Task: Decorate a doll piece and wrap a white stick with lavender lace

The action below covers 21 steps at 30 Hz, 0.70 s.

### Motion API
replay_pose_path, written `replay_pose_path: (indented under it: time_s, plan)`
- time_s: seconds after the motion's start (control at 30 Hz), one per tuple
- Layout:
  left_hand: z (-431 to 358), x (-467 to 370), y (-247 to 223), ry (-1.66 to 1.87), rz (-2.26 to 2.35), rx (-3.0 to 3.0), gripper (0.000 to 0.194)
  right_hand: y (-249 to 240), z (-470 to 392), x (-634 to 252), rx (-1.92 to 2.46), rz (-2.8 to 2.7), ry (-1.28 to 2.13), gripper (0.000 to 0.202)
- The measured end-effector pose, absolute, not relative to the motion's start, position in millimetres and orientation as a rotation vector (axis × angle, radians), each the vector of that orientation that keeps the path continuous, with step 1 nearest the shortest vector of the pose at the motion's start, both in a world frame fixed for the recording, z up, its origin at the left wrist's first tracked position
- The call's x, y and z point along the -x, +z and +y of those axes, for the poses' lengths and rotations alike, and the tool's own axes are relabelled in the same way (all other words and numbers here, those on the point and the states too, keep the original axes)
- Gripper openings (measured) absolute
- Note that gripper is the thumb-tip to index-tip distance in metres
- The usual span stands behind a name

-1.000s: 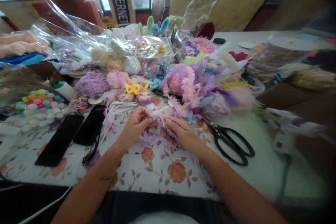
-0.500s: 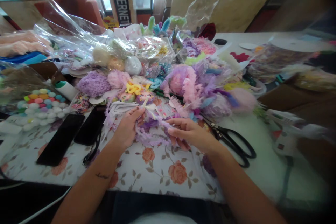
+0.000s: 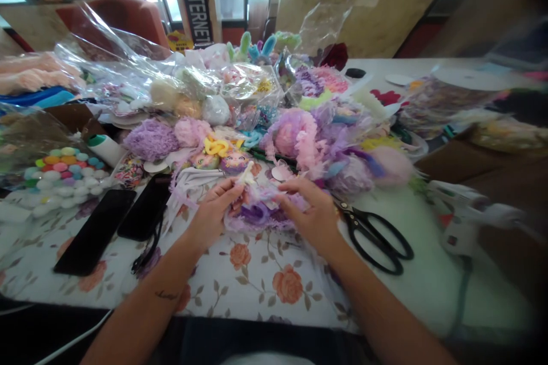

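Note:
My left hand (image 3: 216,208) pinches a cream-tipped bundle of lilac fluffy yarn (image 3: 268,193) between thumb and fingers. From the other side, my right hand (image 3: 311,211) has its fingers curled on the same yarn, close to the left fingertips. Loops of darker purple ribbon (image 3: 256,214) hang below, between the two hands, just over the flowered cloth (image 3: 240,285). Exactly how the strands are wound is blurred and partly covered by the fingers. Behind the hands lie small doll faces (image 3: 233,161) with yellow yarn loops (image 3: 217,146) above them.
Black-handled scissors (image 3: 379,239) lie right of my right hand, and a white glue gun (image 3: 464,217) stands beyond. Two dark phones (image 3: 95,232) rest at left, near a bag of coloured pompoms (image 3: 64,179). Yarn balls (image 3: 150,140) and plastic-wrapped supplies pile up across the back.
My right fingers have curled in on the yarn, which was stretched between the hands before. The cream tip now points up higher beside my left fingertips. The view has shifted slightly.

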State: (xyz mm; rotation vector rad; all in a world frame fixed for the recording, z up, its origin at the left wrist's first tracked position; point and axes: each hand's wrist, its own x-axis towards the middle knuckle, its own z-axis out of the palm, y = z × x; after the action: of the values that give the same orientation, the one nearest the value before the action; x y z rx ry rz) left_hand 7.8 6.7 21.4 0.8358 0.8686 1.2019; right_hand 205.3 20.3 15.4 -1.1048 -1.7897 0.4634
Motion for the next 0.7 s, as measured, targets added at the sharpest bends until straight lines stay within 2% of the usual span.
replay_pose_path:
  time_s: [0.13,0.23,0.4,0.53,0.7]
  plan:
    - [1.5,-11.1,18.6,1.060,0.837,-0.950,0.012,9.0,6.2,-186.0,1.015,-1.850,0.559,0.013]
    - [1.6,-9.7,17.6,1.028,0.856,-0.993,0.010,9.4,4.5,-183.7,1.021,-1.796,0.833,0.006]
    - [4.5,-10.3,18.5,1.035,0.966,-1.056,0.007,11.8,8.8,-188.4,0.953,-1.350,1.459,0.017]
    - [5.4,-12.7,19.4,0.982,1.075,-1.187,0.008,14.7,8.8,-189.7,0.926,-1.026,1.681,0.023]
    - [5.3,-11.9,17.4,0.995,1.032,-1.150,0.008,18.9,9.3,-191.7,0.886,-0.914,1.891,0.022]
